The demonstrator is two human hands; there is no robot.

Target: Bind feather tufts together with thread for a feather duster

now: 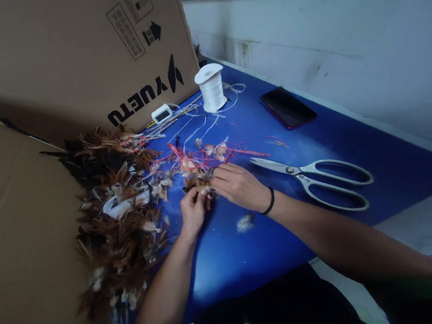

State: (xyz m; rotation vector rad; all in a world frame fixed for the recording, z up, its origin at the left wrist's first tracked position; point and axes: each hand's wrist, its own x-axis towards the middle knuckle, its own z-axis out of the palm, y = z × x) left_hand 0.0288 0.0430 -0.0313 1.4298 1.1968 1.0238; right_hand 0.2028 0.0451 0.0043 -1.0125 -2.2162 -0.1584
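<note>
Near the middle of the blue table (227, 264), my left hand (194, 209) pinches the base of a small brown feather bunch (194, 180). My right hand (238, 184), with a black band at the wrist, meets it from the right, its fingers closed on the same bunch. Just beyond the hands lie tangled red strings (180, 158) and small feather tufts. A large pile of brown feathers (120, 245) is to the left. One loose grey tuft (245, 223) rests on the table nearer to me.
Open scissors (315, 176) lie right of my right hand. A white ribbon spool (211, 88) stands behind, with a small white device (161, 114) to its left and a dark phone (288, 107) to its right. Cardboard boxes (71, 59) border the left; a wall (323, 40) borders the right.
</note>
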